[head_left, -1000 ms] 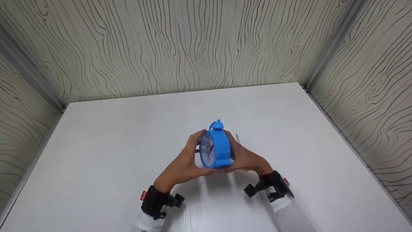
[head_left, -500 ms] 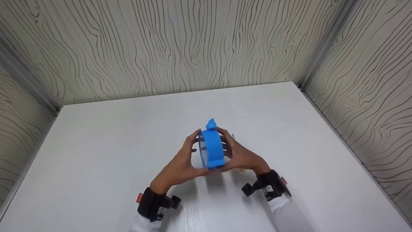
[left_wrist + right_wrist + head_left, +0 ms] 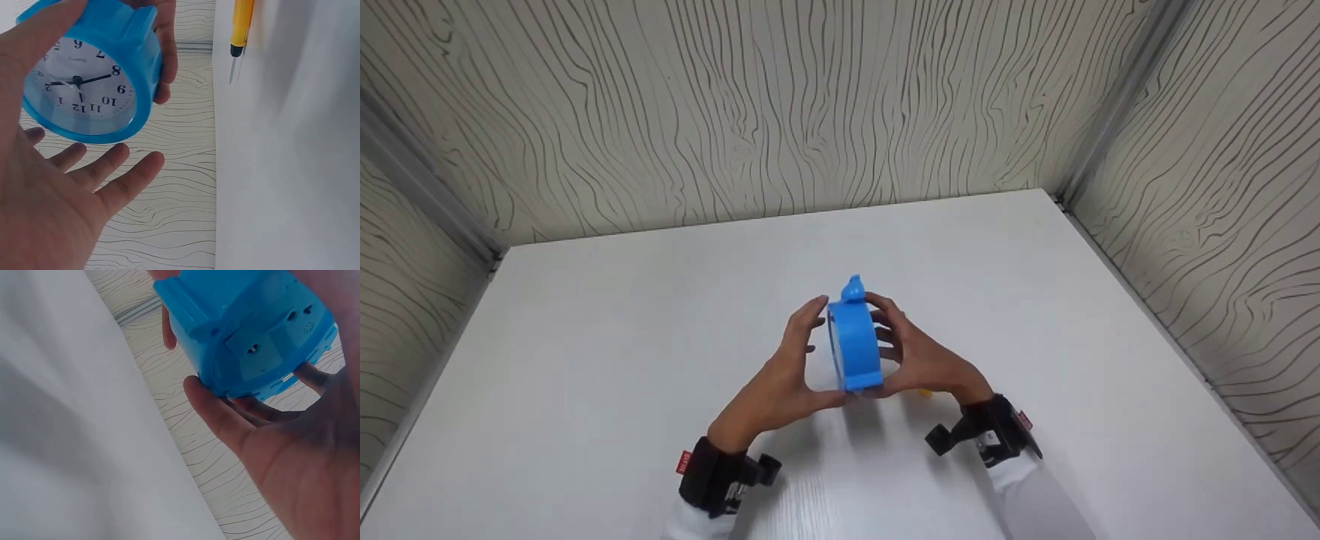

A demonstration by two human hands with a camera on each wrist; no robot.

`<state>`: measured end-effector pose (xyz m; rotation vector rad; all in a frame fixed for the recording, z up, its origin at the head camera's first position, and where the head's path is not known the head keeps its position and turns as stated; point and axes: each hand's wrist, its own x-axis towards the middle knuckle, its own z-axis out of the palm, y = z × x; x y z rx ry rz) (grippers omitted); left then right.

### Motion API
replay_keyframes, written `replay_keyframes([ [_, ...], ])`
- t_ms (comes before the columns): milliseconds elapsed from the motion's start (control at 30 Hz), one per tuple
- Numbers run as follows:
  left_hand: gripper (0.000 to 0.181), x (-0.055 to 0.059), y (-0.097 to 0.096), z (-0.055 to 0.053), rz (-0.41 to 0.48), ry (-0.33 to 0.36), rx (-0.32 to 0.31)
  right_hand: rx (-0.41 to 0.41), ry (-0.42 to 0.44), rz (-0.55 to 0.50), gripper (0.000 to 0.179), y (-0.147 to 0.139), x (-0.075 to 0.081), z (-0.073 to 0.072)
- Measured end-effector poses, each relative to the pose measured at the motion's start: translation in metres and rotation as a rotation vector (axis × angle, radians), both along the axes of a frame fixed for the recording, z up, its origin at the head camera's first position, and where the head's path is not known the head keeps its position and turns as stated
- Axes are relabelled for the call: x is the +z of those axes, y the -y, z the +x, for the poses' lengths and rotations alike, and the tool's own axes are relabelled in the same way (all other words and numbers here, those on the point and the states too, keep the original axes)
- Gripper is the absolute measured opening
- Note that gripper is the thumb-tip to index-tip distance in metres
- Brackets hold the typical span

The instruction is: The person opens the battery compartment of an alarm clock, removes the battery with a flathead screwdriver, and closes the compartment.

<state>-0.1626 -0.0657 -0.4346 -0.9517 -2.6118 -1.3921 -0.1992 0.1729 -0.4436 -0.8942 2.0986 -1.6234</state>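
A blue alarm clock is held up over the table, its side toward the head camera and a bell-shaped knob on top. My right hand grips it from behind, thumb under the base and fingers curled at the back rim. In the right wrist view the clock's back shows small holes and a panel seam. The left wrist view shows the numbered dial upside down. My left hand has its thumb at the base, while its spread, fairly straight fingers stand just off the front rim.
A screwdriver with a yellow handle and thin metal shaft lies on the white table. In the head view most of it is behind the right hand. Wood-grain panels stand at the back and both sides.
The clock has turned, so its dial faces away from the head camera and its blue side shows. My left fingers have loosened slightly from its front rim. The right hand keeps its grip.
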Motion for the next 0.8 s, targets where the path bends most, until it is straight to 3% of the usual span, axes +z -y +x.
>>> replay_keyframes([
  [267,0.115,0.0057,-0.0009,0.0028,0.013,-0.068,-0.012,-0.039,-0.018,0.043,0.110,0.0010,-0.0010,-0.0013],
  [800,0.106,0.0040,-0.0061,0.0040,-0.013,-0.045,-0.001,-0.055,-0.052,0.088,0.112,0.0046,-0.0068,-0.0027],
])
